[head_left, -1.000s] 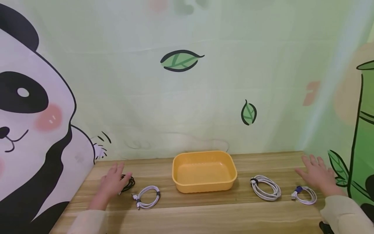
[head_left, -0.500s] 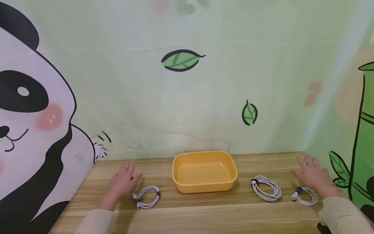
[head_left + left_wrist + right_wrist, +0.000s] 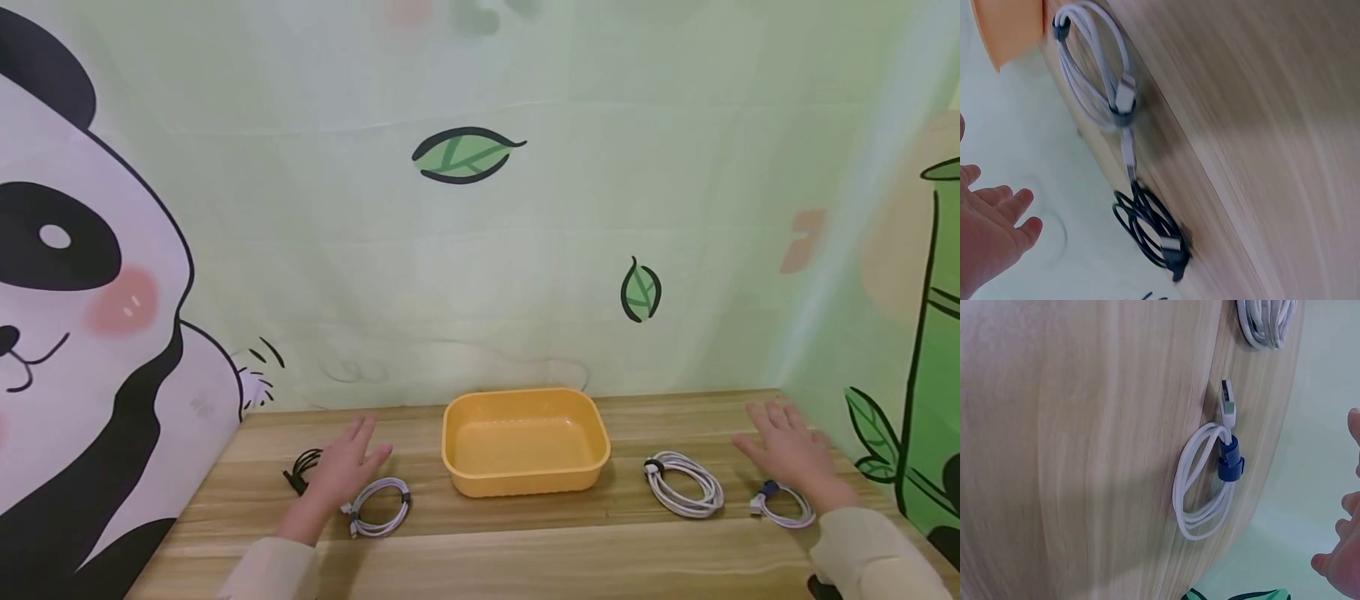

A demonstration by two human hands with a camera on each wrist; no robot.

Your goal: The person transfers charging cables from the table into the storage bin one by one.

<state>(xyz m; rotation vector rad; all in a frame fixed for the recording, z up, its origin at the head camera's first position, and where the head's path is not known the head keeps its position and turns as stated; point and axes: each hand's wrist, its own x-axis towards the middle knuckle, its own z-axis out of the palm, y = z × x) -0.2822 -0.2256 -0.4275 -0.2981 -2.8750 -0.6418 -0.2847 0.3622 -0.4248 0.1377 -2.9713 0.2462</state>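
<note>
My left hand (image 3: 341, 467) hovers with fingers spread over the left part of the table, holding nothing. It partly covers a coiled black cable (image 3: 300, 471) in the head view. To its right lies a coiled white cable (image 3: 407, 500) with dark ties; the left wrist view shows that white cable (image 3: 1094, 53) and the black cable (image 3: 1169, 253) in full. My right hand (image 3: 795, 454), also spread and holding nothing, is above a small white USB cable (image 3: 1182, 494) bound with a blue strap (image 3: 1230, 461). A thicker white cable coil (image 3: 682, 505) lies to that hand's left.
A yellow plastic basin (image 3: 525, 483) stands at the middle of the wooden table (image 3: 525, 558), between the pairs of cables. Behind the table hangs a pale green printed backdrop (image 3: 360, 250) with a panda and leaves.
My left hand has moved right, uncovering the black cable and coming beside the left white coil. My right hand has drifted slightly left. The cables and basin stay in place.
</note>
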